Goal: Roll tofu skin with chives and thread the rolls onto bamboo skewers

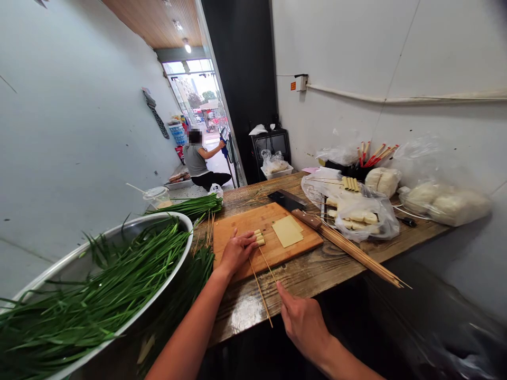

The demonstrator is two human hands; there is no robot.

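My left hand [241, 247] presses its fingers against a row of small pale-yellow tofu skin rolls [259, 237] on a wooden cutting board [233, 219]. My right hand [303, 319], below the table's front edge, grips the near end of a thin bamboo skewer [268, 263], whose far end reaches the rolls. A second skewer [261, 295] runs from the rolls out over the table edge; my right hand does not touch it. Flat tofu skin sheets [288, 231] lie on the board to the right of the rolls.
A cleaver [295, 206] and a skewer bundle [356, 256] lie along the board's right side. Bagged skewered food [356, 216] stands beyond. At left is a big metal basin [189, 224] of green chives [138, 279]. A person [198, 161] crouches by the doorway.
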